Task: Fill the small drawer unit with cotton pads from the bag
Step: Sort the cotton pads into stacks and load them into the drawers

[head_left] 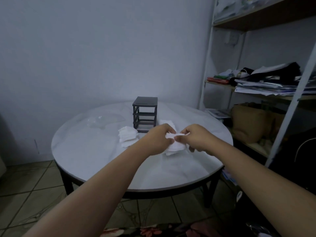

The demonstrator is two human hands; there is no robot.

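A small dark grey drawer unit point(144, 114) stands upright near the far side of the round white table point(106, 161); its slots look see-through, with no drawers visible. My left hand point(158, 140) and my right hand point(196, 138) meet in front of it, both pinching a stack of white cotton pads point(176, 146) held just above the tabletop. A loose pile of cotton pads point(127, 136) lies left of the unit's base, and another small heap of pads point(166, 123) sits right of it. A crumpled clear plastic bag point(98, 121) lies further left.
A white metal shelf rack point(290, 93) stands right of the table, loaded with papers, dark bags and a brown paper bag point(248, 124). A plain wall is behind the table. The floor is tiled, with patterned fabric at the bottom edge.
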